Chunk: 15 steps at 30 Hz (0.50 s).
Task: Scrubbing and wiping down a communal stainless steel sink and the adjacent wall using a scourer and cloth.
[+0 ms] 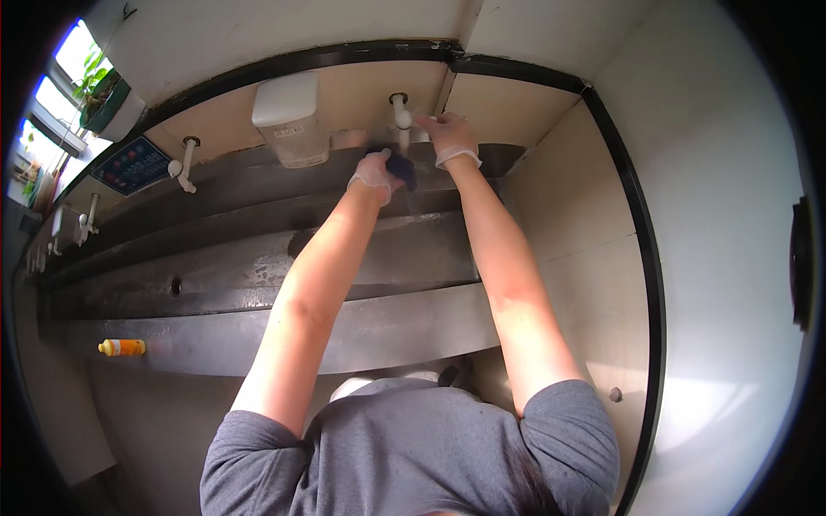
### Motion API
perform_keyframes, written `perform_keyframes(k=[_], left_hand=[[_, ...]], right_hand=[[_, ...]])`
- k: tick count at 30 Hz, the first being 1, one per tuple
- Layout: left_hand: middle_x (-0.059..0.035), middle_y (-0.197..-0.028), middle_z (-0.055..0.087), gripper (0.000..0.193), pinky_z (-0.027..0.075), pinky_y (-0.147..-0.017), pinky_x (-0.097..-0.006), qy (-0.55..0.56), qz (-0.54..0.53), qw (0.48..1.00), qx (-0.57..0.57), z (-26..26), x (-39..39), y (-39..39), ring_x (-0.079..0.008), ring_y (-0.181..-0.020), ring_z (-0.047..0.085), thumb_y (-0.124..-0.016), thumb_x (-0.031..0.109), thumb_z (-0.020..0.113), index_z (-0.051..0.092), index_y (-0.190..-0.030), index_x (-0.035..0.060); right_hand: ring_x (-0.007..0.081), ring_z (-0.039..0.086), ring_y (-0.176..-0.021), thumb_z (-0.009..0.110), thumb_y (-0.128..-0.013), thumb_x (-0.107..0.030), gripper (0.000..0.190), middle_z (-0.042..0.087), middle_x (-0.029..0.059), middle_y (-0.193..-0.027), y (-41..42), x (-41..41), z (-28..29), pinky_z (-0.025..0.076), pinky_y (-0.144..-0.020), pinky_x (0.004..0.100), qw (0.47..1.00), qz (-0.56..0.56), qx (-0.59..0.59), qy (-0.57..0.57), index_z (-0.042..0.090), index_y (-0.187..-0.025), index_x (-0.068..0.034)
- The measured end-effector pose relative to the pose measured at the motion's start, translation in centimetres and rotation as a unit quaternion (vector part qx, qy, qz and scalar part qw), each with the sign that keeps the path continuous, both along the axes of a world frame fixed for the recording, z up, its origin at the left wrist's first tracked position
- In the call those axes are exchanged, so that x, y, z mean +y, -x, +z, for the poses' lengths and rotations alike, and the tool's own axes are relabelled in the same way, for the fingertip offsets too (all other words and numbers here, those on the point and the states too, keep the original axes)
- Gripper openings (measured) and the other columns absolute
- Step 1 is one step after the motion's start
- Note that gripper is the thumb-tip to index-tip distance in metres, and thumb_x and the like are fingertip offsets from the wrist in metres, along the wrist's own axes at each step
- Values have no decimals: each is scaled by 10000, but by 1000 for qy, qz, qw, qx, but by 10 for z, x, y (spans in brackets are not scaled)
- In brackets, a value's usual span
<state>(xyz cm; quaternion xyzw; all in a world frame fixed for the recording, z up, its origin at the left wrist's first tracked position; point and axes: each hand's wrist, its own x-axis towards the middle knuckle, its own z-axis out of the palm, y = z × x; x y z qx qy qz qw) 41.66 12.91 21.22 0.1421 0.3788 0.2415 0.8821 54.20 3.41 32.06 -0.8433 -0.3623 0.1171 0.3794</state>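
Note:
My left hand (375, 175), in a clear disposable glove, grips a dark blue cloth (401, 169) under the spout of a white wall faucet (403, 119). Water appears to run from that spout past the cloth into the long stainless steel trough sink (387, 329). My right hand (452, 137), gloved the same way, is raised just right of the faucet, at its handle. The fingers are partly bent; whether they touch the handle is hard to tell.
A white-lidded plastic box (290, 122) hangs on the wall left of my hands. Farther left are another faucet (184, 169), a blue sign (132, 166) and a potted plant (106, 103). A yellow-orange bottle (122, 347) lies on the sink's front ledge. A tiled wall (581, 187) bounds the right.

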Motion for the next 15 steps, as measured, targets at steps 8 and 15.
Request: perform_keyframes(k=[8,15], left_hand=[[-147,-1002,575,155,493,-839,-501,22,-36,999,-32,54,-39,33,-312,-928,596,-946,145,478,511,-1019,13],[-156,-1201,549,546,484,-917,-484,-158,-322,933,24,66,-72,63,-292,-1086,571,-887,315,613,412,-1307,29]], right_hand=[[343,525,-1183,650,-749,-603,812,542,223,-1274,28,-12,-66,413,-981,401,962,-203,75,-168,515,-1257,16],[263,613,-1015,582,-858,-573,607,611,101,-1148,94,-63,-101,484,-896,365,623,0,679,-388,529,-1213,-84]])
